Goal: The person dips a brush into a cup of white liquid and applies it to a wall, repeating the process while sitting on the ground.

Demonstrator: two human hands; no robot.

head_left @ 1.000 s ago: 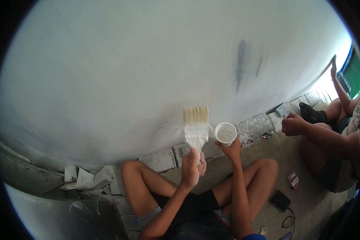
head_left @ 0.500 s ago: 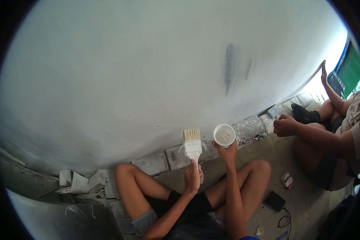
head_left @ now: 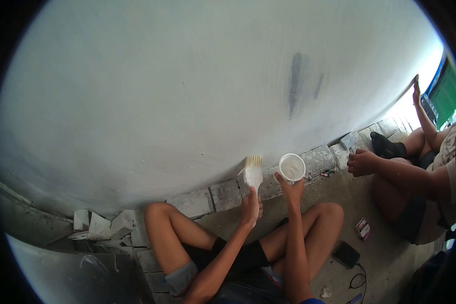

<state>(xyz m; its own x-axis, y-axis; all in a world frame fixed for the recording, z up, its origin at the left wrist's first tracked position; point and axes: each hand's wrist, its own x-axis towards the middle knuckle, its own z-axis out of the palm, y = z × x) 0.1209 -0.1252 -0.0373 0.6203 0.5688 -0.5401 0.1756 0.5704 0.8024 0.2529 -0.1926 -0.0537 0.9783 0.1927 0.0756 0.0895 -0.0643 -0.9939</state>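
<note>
In the head view my left hand [head_left: 250, 209] is closed round the handle of a wide paintbrush [head_left: 253, 172], its pale bristles pointing up at the wall. White paint coats the lower bristles and ferrule. Beside it, my right hand [head_left: 292, 191] grips a small white plastic cup [head_left: 292, 167] from below, and pale paint shows inside. Brush and cup are a short distance apart, both in front of the foot of a whitish wall [head_left: 187, 91]. Two dark grey streaks [head_left: 295, 83] mark that wall, above the cup.
Along the wall's foot runs a row of grey blocks [head_left: 225, 195]. Broken pieces [head_left: 100, 226] lie at the left. To the right sits another person [head_left: 410, 177], one hand raised at the wall. A black device [head_left: 346, 254] with a cable and a small box [head_left: 363, 229] rest on the floor.
My left hand has brought the paintbrush rightward and slightly up, turning it a little. The cup in my right hand has shifted slightly right and up.
</note>
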